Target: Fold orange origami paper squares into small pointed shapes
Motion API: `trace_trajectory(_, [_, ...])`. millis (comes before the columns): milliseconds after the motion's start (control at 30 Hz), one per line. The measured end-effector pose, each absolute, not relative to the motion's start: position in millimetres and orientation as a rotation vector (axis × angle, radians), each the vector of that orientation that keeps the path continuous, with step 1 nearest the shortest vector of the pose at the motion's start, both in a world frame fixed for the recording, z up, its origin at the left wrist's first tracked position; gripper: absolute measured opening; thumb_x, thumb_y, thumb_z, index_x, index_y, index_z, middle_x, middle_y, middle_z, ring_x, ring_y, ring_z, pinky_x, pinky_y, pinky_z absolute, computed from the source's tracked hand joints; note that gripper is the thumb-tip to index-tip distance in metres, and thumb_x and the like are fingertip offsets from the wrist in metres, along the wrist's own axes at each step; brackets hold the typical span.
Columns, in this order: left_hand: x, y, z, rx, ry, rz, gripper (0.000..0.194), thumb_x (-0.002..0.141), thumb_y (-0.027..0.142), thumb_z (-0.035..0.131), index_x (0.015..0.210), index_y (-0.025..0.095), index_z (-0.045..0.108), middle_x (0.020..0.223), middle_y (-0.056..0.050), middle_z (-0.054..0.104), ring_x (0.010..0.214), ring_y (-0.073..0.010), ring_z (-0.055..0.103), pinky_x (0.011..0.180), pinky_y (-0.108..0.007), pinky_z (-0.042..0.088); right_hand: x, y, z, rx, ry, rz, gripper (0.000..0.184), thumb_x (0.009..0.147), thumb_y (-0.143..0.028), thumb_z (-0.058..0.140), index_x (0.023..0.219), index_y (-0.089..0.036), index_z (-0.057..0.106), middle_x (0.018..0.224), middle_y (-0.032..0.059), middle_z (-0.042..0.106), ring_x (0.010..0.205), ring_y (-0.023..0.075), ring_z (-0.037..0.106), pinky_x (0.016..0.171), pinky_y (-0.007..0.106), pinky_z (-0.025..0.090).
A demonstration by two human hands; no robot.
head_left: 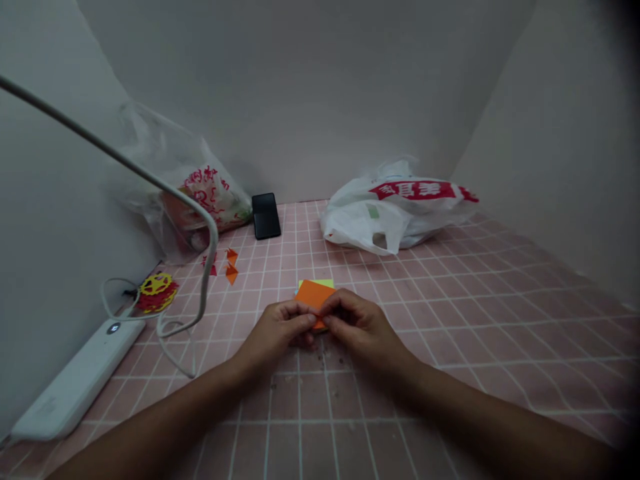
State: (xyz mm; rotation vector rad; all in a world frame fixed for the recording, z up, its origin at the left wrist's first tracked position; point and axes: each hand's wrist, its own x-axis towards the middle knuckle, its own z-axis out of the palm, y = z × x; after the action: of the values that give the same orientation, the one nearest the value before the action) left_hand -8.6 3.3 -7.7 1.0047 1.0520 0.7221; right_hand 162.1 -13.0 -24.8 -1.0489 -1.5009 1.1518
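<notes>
Both hands meet at a small square of orange paper (314, 293) near the middle of the view. My left hand (280, 325) pinches its lower left edge between thumb and fingers. On the other side, my right hand (356, 321) is closed with thumb and fingertips on the right edge of the same sheet. Yellow paper (325, 283) shows just behind and under the orange one. The lower part of the orange sheet is partly hidden by my fingers. Farther off to the left lie small folded orange paper pieces (231, 273), birdlike in shape.
A black phone (266, 216) lies at the back, beside a clear plastic bag (220, 200). A white plastic bag (360, 217) sits back right. On the left are a white power strip (75, 380), red and yellow gear-shaped pieces (156, 285) and a bent grey cable (209, 233).
</notes>
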Motion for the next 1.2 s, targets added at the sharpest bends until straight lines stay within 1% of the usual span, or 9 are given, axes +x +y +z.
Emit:
trace_trajectory(100, [-8.6, 3.0, -7.2, 0.971, 1.048, 0.726, 0.017, 0.069, 0.028, 0.075, 0.076, 0.015, 0.068, 0.060, 0.002, 0.062, 0.051, -0.0088, 0.055, 0.059, -0.023, 0.045, 163.8, -12.6, -24.8, -1.032, -1.530, 1.115, 0.013, 0.082, -0.010, 0.057, 0.078, -0.021, 0.063, 0.084, 0.0017, 0.062, 0.082, 0.0176, 0.059, 0.075, 0.031, 0.045])
trace_trajectory(367, [-9.0, 4.4, -8.3, 0.999, 1.062, 0.702, 0.020, 0.070, 0.032, 0.078, 0.074, 0.015, 0.067, 0.059, 0.002, 0.061, 0.051, -0.0099, 0.056, 0.058, -0.024, 0.045, 166.5, -13.0, -18.5, -1.014, -1.677, 0.969, 0.014, 0.083, -0.010, 0.057, 0.077, -0.021, 0.064, 0.082, 0.0024, 0.062, 0.080, 0.0178, 0.058, 0.073, 0.031, 0.043])
trace_trajectory(467, [-9.4, 5.1, -8.6, 1.021, 1.051, 0.725, 0.018, 0.071, 0.031, 0.076, 0.072, 0.016, 0.065, 0.059, 0.002, 0.062, 0.051, -0.0102, 0.056, 0.058, -0.025, 0.045, 166.3, -12.5, -17.2, -1.036, -1.563, 1.136, 0.011, 0.088, -0.021, 0.057, 0.078, -0.021, 0.062, 0.078, 0.0018, 0.060, 0.074, 0.0170, 0.057, 0.069, 0.031, 0.043])
trace_trajectory(567, [-9.1, 4.7, -7.2, 1.037, 1.057, 0.746, 0.018, 0.072, 0.030, 0.075, 0.071, 0.016, 0.064, 0.058, 0.002, 0.062, 0.051, -0.0105, 0.056, 0.058, -0.025, 0.045, 166.2, -10.5, -18.3, -1.047, -1.360, 1.385, 0.019, 0.090, -0.033, 0.056, 0.077, -0.020, 0.060, 0.070, -0.0007, 0.057, 0.062, 0.0144, 0.053, 0.061, 0.028, 0.041])
trace_trajectory(767, [-8.1, 4.1, -2.5, 1.069, 1.100, 0.750, 0.019, 0.073, 0.032, 0.073, 0.071, 0.016, 0.063, 0.054, 0.002, 0.060, 0.050, -0.0111, 0.056, 0.056, -0.024, 0.042, 165.3, -8.3, -20.5, -1.051, -1.282, 1.491, 0.017, 0.083, -0.034, 0.065, 0.076, -0.019, 0.059, 0.072, -0.0008, 0.058, 0.058, 0.0122, 0.051, 0.058, 0.027, 0.039])
trace_trajectory(833, [-8.1, 4.6, -2.0, 1.096, 1.116, 0.752, 0.019, 0.074, 0.031, 0.073, 0.070, 0.016, 0.062, 0.053, 0.003, 0.060, 0.049, -0.0107, 0.055, 0.055, -0.024, 0.041, 165.0, -9.1, -20.3, -1.089, -1.362, 1.389, 0.012, 0.084, -0.029, 0.063, 0.078, -0.020, 0.060, 0.073, -0.0003, 0.059, 0.061, 0.0135, 0.052, 0.059, 0.027, 0.040])
trace_trajectory(933, [-8.2, 5.3, -3.1, 1.128, 1.147, 0.763, 0.018, 0.074, 0.031, 0.072, 0.070, 0.016, 0.061, 0.052, 0.003, 0.059, 0.048, -0.0104, 0.054, 0.054, -0.023, 0.040, 165.8, -10.7, -20.5, -1.120, -1.582, 1.087, 0.007, 0.086, -0.019, 0.059, 0.080, -0.020, 0.061, 0.079, 0.0022, 0.062, 0.074, 0.0171, 0.058, 0.067, 0.030, 0.043])
trace_trajectory(1067, [-7.9, 4.1, -5.6, 1.083, 1.135, 0.719, 0.019, 0.072, 0.030, 0.074, 0.072, 0.016, 0.062, 0.058, 0.002, 0.062, 0.050, -0.0106, 0.056, 0.055, -0.023, 0.042, 167.4, -13.4, -19.9, -1.057, -1.906, 0.617, 0.014, 0.089, -0.011, 0.052, 0.080, -0.020, 0.058, 0.082, 0.0050, 0.061, 0.077, 0.0188, 0.058, 0.069, 0.032, 0.044])
trace_trajectory(1200, [-7.5, 1.2, -7.4, 1.037, 1.103, 0.706, 0.020, 0.072, 0.030, 0.076, 0.072, 0.015, 0.062, 0.063, 0.001, 0.063, 0.051, -0.0100, 0.057, 0.057, -0.024, 0.045, 166.4, -15.7, -17.5, -0.982, -2.132, 0.276, 0.023, 0.095, -0.012, 0.043, 0.080, -0.018, 0.060, 0.078, 0.0081, 0.060, 0.072, 0.0197, 0.056, 0.065, 0.033, 0.044])
